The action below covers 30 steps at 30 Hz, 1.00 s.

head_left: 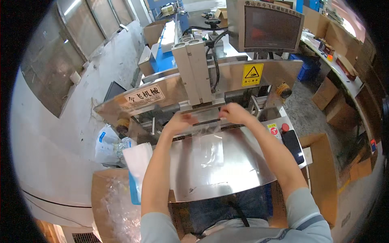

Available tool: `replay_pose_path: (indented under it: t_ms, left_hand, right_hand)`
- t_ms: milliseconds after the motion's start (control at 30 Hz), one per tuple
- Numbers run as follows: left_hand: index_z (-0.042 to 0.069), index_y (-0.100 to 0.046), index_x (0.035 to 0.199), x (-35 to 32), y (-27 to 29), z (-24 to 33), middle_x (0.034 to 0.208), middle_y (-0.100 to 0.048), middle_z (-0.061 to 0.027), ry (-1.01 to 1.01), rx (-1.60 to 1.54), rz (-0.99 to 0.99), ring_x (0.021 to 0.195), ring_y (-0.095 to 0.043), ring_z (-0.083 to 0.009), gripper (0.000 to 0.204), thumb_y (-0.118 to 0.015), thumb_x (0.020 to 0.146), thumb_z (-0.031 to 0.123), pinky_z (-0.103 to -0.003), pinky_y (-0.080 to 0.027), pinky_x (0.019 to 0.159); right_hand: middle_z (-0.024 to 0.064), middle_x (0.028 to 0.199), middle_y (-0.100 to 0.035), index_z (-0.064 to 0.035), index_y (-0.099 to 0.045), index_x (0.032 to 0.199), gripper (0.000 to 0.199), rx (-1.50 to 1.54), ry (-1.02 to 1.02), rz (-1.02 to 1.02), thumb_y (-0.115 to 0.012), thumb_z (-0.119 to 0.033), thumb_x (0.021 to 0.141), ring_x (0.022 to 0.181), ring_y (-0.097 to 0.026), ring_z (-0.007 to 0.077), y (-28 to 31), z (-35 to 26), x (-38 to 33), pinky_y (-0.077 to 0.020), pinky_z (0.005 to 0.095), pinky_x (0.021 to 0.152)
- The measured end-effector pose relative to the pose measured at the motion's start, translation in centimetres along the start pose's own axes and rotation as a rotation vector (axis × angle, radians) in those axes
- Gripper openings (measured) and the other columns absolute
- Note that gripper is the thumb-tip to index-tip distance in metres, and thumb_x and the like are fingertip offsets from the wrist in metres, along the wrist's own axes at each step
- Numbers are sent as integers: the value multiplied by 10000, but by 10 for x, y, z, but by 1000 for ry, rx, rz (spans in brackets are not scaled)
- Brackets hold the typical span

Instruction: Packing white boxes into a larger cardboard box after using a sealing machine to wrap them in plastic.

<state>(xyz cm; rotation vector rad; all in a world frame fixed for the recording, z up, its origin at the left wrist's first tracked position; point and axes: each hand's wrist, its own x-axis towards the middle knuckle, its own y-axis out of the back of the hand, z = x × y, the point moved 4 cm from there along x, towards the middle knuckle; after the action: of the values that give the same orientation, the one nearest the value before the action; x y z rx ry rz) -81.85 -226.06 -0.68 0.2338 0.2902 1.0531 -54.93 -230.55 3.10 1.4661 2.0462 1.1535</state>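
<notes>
A clear plastic bag (pixel 209 149) lies over the steel worktop (pixel 239 170), its upper end between my hands at the slot of a metal machine (pixel 191 75). My left hand (pixel 180 122) is closed at the bag's left corner, its fingertips somewhat blurred. On the other side, my right hand (pixel 236 114) pinches the right corner with thumb and fingers. Both hands are just under the machine's steel front panel (pixel 233 77). The film is see-through, so its exact edges are hard to make out.
A red push button (pixel 285 127) and a black phone (pixel 292 146) are right of the worktop. White sheets (pixel 137 164) lie at its left, above a carton of clear bags (pixel 117 206). A carton (pixel 322 178) stands at right, a monitor (pixel 272 29) behind.
</notes>
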Motion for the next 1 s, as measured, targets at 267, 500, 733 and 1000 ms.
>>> replay_pose_path:
  t_ms: [267,500,733,1000]
  left_hand:
    - [-45,-653,1065,-29,-33,36,1081,-676,-251,-305,474,565,1015,-645,-397,358,-776,770,118,-450,-512,894]
    - [-48,-528,1320,-195,-199,36,1412,-461,-296,-259,868,428,1355,-396,-462,596,-675,903,352,-619,-302,1090]
    - [-52,-490,1365,-214,-207,33,1466,-422,-307,-241,804,496,1390,-359,-470,666,-629,927,430,-640,-235,1133]
    - [-51,-522,1312,-221,-211,34,1409,-465,-306,-265,817,512,1342,-391,-490,613,-633,930,416,-651,-267,1102]
  right_hand:
    - [186,1408,-541,5,-494,1371,593,-358,127,79,-651,-313,896,1335,-473,382,-43,-64,-25,-365,522,1109]
    - [183,1533,-416,-12,-443,1449,695,-420,33,29,-633,-412,913,1444,-357,354,-47,-54,-38,-313,565,1142]
    - [171,1537,-419,-22,-469,1427,667,-402,11,50,-635,-408,908,1439,-366,342,-42,-60,-37,-340,563,1121]
    - [225,1422,-519,-7,-505,1376,610,-376,66,99,-618,-407,929,1335,-478,386,-32,-71,-39,-390,504,1085]
